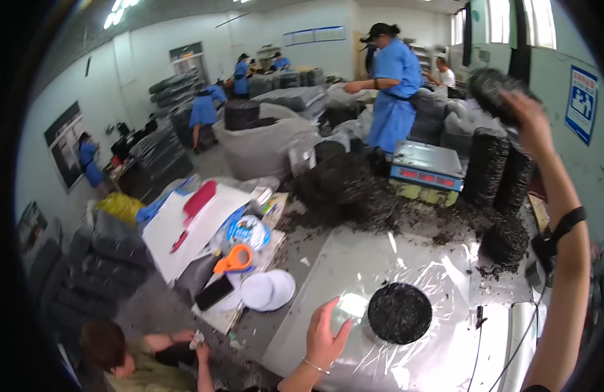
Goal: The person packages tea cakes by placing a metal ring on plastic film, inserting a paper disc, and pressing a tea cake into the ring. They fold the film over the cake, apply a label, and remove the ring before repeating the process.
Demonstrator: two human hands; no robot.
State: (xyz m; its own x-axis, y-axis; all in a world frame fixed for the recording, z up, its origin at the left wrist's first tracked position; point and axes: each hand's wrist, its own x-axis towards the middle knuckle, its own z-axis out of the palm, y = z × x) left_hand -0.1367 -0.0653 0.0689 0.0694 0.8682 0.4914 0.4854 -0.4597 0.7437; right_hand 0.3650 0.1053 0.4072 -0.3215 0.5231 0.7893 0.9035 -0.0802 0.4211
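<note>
A round black cake of pressed, shredded-looking material [400, 313] lies on clear plastic film [449, 277] on the shiny metal table [315, 294]. Just left of the cake, my left hand [325, 336] has its thumb and fingers apart and holds nothing. At the upper right, my right hand [527, 117] is raised and grips a dark, film-wrapped bundle [494, 91], slightly blurred. Beneath that bundle stand upright dark cylinders [486, 166]. A smaller dark lump [504, 242] sits on the table's right side.
A loose dark heap [348, 189] lies beyond the metal sheet, beside a scale [427, 164] with red digits. To the left are orange tape [234, 259], white discs [268, 289] and a phone [214, 293]. A person sits at lower left; others in blue stand farther back.
</note>
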